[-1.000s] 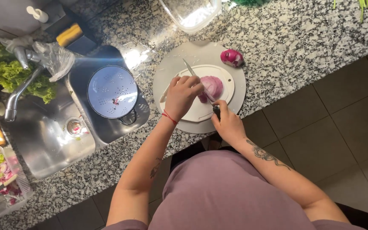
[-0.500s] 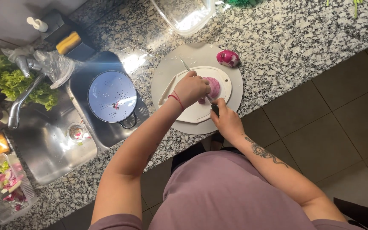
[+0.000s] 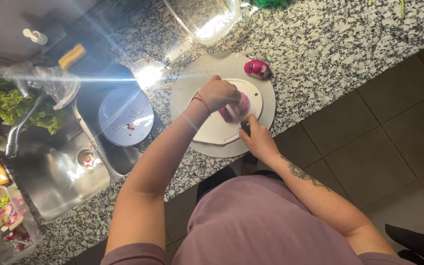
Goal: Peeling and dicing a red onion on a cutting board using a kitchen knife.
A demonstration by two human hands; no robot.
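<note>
The left hand (image 3: 218, 94) is closed over a red onion half (image 3: 236, 107) on the white plate (image 3: 217, 132), which sits on a round board (image 3: 266, 105) on the table (image 3: 330, 44). Just right, the right hand (image 3: 257, 140) grips a knife handle — the blade is hidden. The fingers sit close to the cut, so a slip risks a nick; the plate could slide. The other onion half (image 3: 256, 68) lies far right.

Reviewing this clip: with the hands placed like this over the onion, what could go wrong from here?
1. The left hand covers the red onion half right beside the knife in the right hand; fingertips may sit in the blade's path.
2. The white plate rests on a round board and might slide.
3. The other onion half could roll off the board's edge.
</note>
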